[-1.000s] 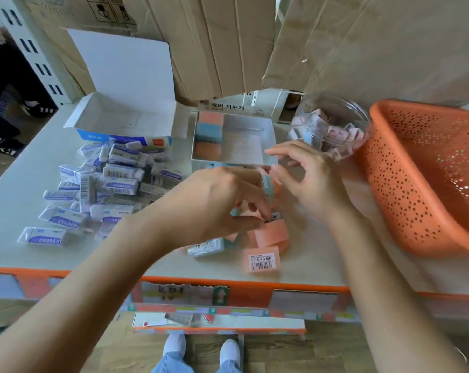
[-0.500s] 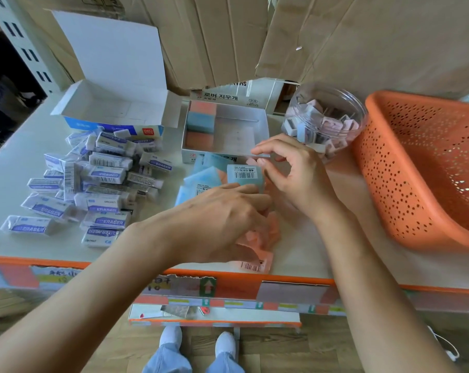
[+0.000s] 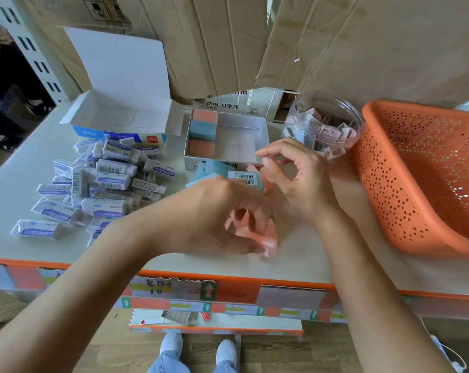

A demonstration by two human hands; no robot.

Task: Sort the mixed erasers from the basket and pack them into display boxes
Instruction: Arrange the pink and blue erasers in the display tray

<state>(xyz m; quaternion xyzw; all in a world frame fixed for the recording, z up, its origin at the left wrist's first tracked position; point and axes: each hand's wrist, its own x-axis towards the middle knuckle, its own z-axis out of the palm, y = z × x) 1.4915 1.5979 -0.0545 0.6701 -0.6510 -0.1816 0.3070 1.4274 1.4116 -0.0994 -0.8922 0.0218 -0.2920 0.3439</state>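
My left hand is curled over several pink erasers near the table's front edge; they are blurred. My right hand is just beyond it, thumb and fingers pinching a blue eraser with a barcode label. More blue erasers lie behind it. The open display box behind my hands holds a pink, a blue and a pink eraser along its left wall. Left of it stands an open blue-and-white box. The orange basket sits at the right.
A heap of white sleeved erasers covers the table's left half. A clear round tub of small pink erasers stands between the display box and the basket. Cardboard sheets rise behind the table. A person is at the far left.
My left hand has shifted right and closed over the pink erasers. My right hand has stayed near the display box's front with the blue eraser, which sits slightly lower.
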